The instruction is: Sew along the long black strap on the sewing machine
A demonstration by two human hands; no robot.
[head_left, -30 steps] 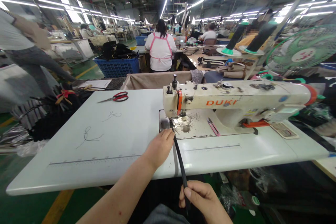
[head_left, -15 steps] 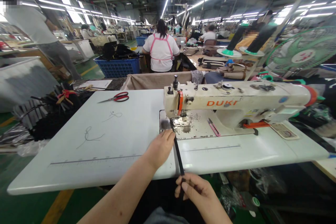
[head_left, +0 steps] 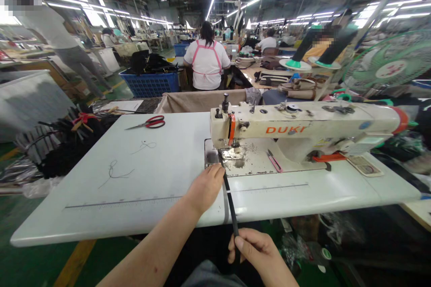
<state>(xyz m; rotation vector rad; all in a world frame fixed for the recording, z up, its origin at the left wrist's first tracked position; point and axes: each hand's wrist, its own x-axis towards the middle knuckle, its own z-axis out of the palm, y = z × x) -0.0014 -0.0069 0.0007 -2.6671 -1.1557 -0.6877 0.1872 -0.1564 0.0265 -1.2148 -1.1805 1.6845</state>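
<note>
A narrow black strip [head_left: 232, 208] runs from the presser foot area of the sewing machine [head_left: 256, 130] toward my body, over the table's front edge. My left hand [head_left: 207, 186] lies just in front of the needle area, its fingers bunched together on the strip and hiding part of it. Below the table edge my right hand [head_left: 252, 246] pinches the strip's lower part between thumb and fingers. Between the two hands the strip is stretched nearly straight, with a small white mark across it.
Red-handled scissors [head_left: 151, 123] and loose threads [head_left: 116, 171] lie on the white table [head_left: 84, 228]. Pink thread snips [head_left: 275, 161] rest on the machine bed. A fan [head_left: 390, 69] and thread cones [head_left: 303, 49] stand at right. A co-worker [head_left: 207, 60] sits ahead.
My right hand has shifted slightly down and right along with the strip. The white mark now shows between my hands. My left hand stays in nearly the same place.
</note>
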